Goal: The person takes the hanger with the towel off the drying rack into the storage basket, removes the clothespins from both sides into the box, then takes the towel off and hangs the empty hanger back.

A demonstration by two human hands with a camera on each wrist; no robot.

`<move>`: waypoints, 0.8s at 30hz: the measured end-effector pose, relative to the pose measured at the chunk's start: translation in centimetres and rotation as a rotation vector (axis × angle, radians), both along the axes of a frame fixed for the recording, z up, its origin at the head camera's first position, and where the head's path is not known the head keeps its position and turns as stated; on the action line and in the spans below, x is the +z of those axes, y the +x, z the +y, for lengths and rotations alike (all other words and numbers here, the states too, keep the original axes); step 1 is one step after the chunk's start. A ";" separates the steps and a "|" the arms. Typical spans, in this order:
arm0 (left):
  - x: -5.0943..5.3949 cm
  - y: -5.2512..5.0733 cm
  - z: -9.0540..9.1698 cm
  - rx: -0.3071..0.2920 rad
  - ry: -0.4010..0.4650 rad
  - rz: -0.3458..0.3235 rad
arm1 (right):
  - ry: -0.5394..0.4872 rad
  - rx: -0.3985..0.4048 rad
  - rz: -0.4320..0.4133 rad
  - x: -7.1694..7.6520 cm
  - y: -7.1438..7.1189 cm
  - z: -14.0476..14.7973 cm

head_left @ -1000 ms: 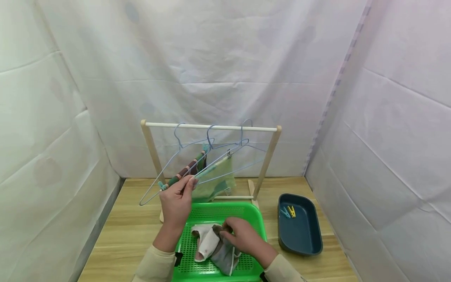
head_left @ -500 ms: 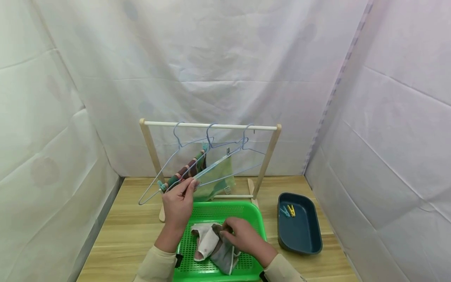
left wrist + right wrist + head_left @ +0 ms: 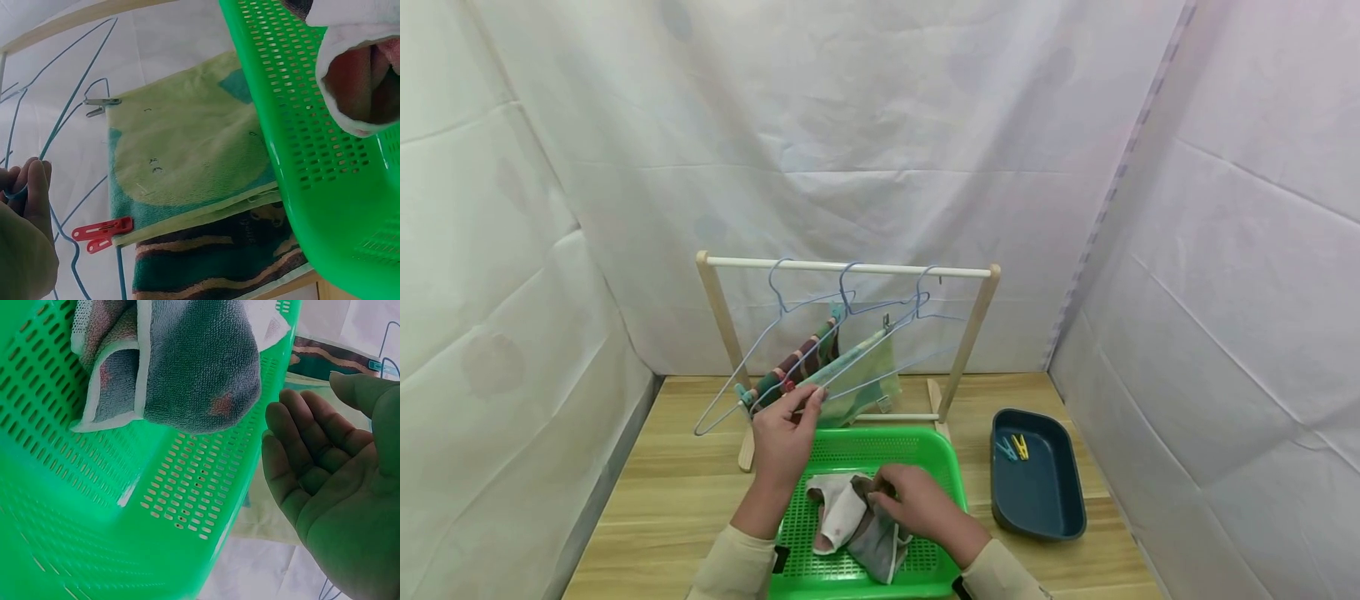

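Our left hand (image 3: pixel 785 429) pinches a light-blue wire hanger (image 3: pixel 917 310) hooked on the white-barred wooden rack (image 3: pixel 887 269) near the far edge of the wood-grained desk (image 3: pixel 655 483); our right hand (image 3: pixel 913 500), thumb parted from loosely bent fingers, hovers near a grey, white-trimmed towel (image 3: pixel 876 546) inside the green perforated plastic basket (image 3: pixel 955 467).
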State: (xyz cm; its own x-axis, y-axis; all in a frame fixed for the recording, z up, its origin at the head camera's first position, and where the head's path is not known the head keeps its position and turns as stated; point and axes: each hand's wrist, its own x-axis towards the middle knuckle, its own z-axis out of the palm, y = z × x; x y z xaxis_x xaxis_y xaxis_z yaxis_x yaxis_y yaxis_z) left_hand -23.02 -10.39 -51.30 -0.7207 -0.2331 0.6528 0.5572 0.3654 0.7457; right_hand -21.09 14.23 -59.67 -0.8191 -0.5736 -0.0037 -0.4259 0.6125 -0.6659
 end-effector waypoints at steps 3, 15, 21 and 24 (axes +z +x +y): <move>-0.1 -0.1 0.0 0.004 0.002 -0.024 | 0.000 0.007 -0.002 0.0 0.0 0.0; -0.5 -0.2 -0.1 0.037 -0.009 -0.107 | 0.001 0.026 -0.023 0.1 0.2 -0.3; -0.6 -0.1 -0.3 0.043 -0.014 -0.100 | 0.001 0.042 -0.042 -0.1 0.1 -0.1; -0.5 -0.1 -0.6 0.055 -0.013 -0.093 | 0.002 0.041 -0.058 -0.2 0.1 -0.1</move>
State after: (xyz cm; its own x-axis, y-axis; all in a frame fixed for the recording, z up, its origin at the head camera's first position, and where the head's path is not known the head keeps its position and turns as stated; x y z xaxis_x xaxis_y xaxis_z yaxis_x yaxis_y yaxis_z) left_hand -23.11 -10.98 -51.85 -0.7646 -0.2658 0.5871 0.4646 0.4040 0.7880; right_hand -20.97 14.12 -59.86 -0.7930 -0.6069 -0.0519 -0.4116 0.5967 -0.6889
